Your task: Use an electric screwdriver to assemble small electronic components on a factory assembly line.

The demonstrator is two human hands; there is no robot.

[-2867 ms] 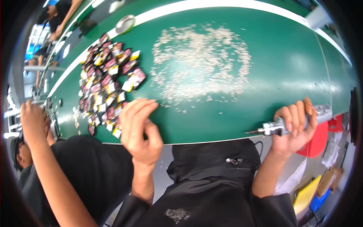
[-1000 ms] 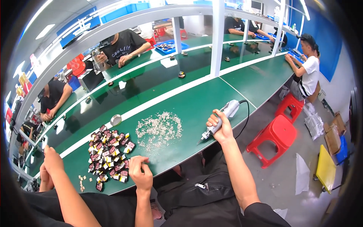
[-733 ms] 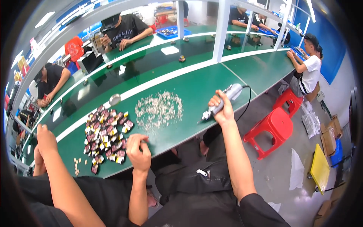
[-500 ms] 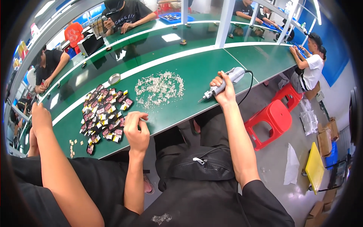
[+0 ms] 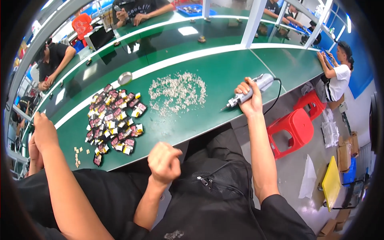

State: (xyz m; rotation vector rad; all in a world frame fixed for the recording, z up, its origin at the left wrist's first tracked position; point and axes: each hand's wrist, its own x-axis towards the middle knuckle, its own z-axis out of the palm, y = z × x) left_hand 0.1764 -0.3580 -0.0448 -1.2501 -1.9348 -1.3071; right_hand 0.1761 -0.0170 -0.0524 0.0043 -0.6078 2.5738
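Observation:
My right hand (image 5: 251,98) is wrapped round a grey corded rotary tool (image 5: 262,83) above the front edge of the green bench. Its thin bit points left and slightly down. My left hand (image 5: 164,162) is curled into a fist in front of my body, off the bench edge. What its fingers may hold is hidden. A pile of small dark pieces (image 5: 116,116) with pink, white and yellow faces lies on the bench beyond my left hand. To the right of the pile, many tiny whitish bits (image 5: 178,92) are scattered.
A co-worker's bare arm (image 5: 66,176) reaches in close at my left. Small tan pieces (image 5: 77,156) lie near it. A round shallow tin (image 5: 125,78) stands behind the pile. White posts (image 5: 253,26) rise from the bench. Red stools (image 5: 294,130) stand at right; other people sit around the benches.
My left hand has drawn back from the bench edge toward my body, its fingers more curled. The right hand keeps its hold on the rotary tool. The view has shifted slightly.

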